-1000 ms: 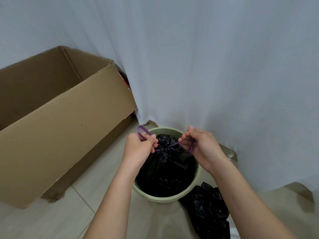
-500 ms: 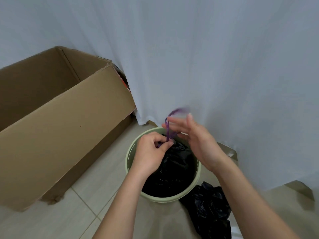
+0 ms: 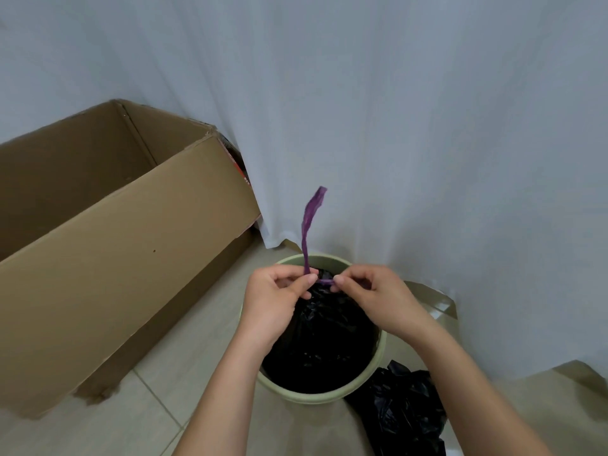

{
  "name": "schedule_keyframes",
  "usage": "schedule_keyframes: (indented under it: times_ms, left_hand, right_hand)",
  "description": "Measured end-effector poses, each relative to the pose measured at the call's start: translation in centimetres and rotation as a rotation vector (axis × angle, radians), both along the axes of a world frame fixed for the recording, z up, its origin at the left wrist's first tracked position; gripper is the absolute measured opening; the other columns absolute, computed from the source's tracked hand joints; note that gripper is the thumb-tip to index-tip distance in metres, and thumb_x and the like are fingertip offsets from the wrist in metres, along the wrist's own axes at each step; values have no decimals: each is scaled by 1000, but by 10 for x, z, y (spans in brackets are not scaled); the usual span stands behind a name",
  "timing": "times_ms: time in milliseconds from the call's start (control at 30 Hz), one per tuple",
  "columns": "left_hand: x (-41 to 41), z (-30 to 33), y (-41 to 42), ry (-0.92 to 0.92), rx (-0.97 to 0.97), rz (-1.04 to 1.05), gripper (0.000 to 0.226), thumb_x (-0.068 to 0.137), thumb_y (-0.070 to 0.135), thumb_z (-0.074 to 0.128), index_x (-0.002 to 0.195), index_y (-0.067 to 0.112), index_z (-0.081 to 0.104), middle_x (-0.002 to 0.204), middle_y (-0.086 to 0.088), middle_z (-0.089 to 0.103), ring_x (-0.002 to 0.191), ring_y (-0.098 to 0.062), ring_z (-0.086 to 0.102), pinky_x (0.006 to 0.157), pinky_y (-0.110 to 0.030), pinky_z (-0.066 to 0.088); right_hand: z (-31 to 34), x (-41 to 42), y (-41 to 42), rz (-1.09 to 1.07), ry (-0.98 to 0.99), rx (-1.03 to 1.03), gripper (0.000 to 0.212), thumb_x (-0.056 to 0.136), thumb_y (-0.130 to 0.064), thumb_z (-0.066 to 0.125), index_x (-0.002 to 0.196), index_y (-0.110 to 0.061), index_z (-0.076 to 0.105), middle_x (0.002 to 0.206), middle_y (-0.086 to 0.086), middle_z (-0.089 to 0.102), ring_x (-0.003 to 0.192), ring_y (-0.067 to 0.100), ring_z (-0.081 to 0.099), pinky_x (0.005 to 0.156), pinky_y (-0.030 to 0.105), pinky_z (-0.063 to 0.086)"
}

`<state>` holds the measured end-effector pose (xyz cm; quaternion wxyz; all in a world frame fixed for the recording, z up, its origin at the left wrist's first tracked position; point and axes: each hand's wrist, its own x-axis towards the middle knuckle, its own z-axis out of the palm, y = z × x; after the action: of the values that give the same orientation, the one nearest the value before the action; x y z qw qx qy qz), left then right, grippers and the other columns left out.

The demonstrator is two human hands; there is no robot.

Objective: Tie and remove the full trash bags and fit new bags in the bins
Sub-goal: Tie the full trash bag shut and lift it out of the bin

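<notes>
i had both hands over the green bin [image 3: 378, 363], pinching the purple drawstring [image 3: 309, 225] at the gathered neck of the full black bag [image 3: 316, 340]. the left hand [image 3: 279, 297] held the strand that stood upright; the right hand [image 3: 371, 294] pinched a short run lying sideways between the two. the upright tail sat nearer my left, so i judged it would cross rightward.
</notes>
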<state>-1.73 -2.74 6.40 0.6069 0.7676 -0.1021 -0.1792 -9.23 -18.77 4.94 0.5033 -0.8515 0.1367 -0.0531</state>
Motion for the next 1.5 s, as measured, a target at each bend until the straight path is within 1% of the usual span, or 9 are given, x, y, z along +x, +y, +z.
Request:
schedule_keyframes:
  times_ms: [67, 133, 233, 467, 800, 967, 1133, 1300, 1500]
  left_hand:
    - [0, 1, 0, 49, -47, 41, 9, 81, 11, 76, 82, 20, 78, 75, -2, 75, 62, -7, 65, 65, -17, 49]
    - [0, 2, -1, 71, -76, 51, 11, 78, 6, 77, 77, 17, 77, 74, -4, 75, 60, -8, 64, 62, -15, 50]
    - [-1, 3, -2, 91, -93, 44, 12, 76, 2, 78, 76, 13, 76, 71, -6, 73, 59, -9, 63, 61, -16, 51]
    - [-3, 4, 0, 146, -105, 14, 4, 80, 4, 75, 84, 6, 74, 76, -13, 74, 68, -15, 69, 72, -22, 56]
    - [-1, 6, 5, 72, -44, -43, 21, 76, -13, 70, 81, 7, 71, 71, -1, 74, 71, -7, 69, 66, -14, 52]
    - [-2, 4, 4, 6, 10, -66, 27, 75, -17, 70, 81, 9, 71, 76, -2, 74, 76, -12, 70, 70, -17, 54]
    - [-2, 5, 3, -126, 39, -18, 27, 73, -14, 73, 76, 12, 67, 72, 1, 71, 70, -8, 67, 67, -16, 53]
    - [-3, 9, 4, -183, 54, -40, 27, 74, -15, 71, 75, 12, 66, 73, 2, 71, 73, -8, 68, 67, -15, 51]
    - [-3, 12, 6, -195, 54, -47, 27, 72, -15, 71, 75, 11, 66, 74, 1, 71, 74, -10, 69, 68, -16, 52]
  right_hand:
    - [0, -1, -1, 9, 8, -24, 19, 92, -28, 64, 76, -23, 74, 55, -15, 54, 52, 0, 45, 54, 13, 32]
    - [2, -1, 3, -18, -77, -45, 5, 86, -22, 70, 85, -25, 73, 77, -14, 61, 72, -5, 55, 66, 8, 38]
    - [3, -1, 11, 13, -222, -32, 21, 79, -18, 76, 95, -27, 66, 93, -16, 64, 93, -4, 60, 78, 5, 41]
    - [-8, 5, 37, -136, -260, 192, 29, 73, -5, 82, 70, -21, 58, 71, -8, 68, 72, 7, 68, 67, 16, 50]
    - [-7, 5, 38, -208, -251, 406, 15, 75, -6, 81, 76, -20, 75, 76, -2, 75, 74, 11, 72, 68, 15, 52]
    - [-12, 6, 41, -300, -247, 363, 17, 76, -6, 80, 76, -23, 75, 74, -3, 75, 71, 12, 72, 68, 20, 55]
    - [-15, 10, 44, -342, -188, 302, 22, 77, -6, 76, 74, -28, 73, 73, -9, 74, 69, 6, 69, 64, 14, 51]
    - [-12, 11, 42, -183, -213, 163, 20, 79, -3, 73, 90, -18, 77, 90, -7, 70, 83, 2, 67, 76, 15, 52]
    - [-16, 12, 44, -176, -306, -21, 21, 78, -2, 74, 89, -19, 79, 86, -11, 70, 83, -1, 64, 74, 6, 44]
